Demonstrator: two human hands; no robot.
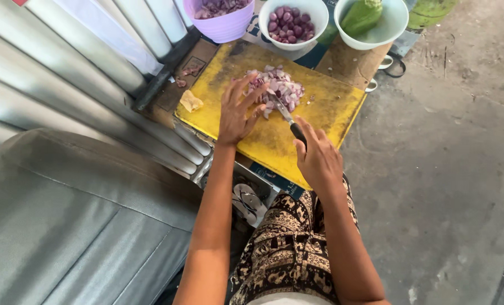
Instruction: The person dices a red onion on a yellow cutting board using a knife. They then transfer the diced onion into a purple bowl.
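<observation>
While left hand steadies, steel knife meets diced shallots.

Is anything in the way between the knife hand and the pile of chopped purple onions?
Nothing visible. The right hand holds the knife, whose blade already reaches the chopped onion pile across bare yellow cutting board. The left hand rests against the pile's left side, beside the blade, not across it.

Soft, even daylight falls over my view — bright without harsh shadows. The corrugated metal sheet at the upper left shows pale glare. My forearms blur slightly toward the bottom edge — the centre stays sharp.
</observation>
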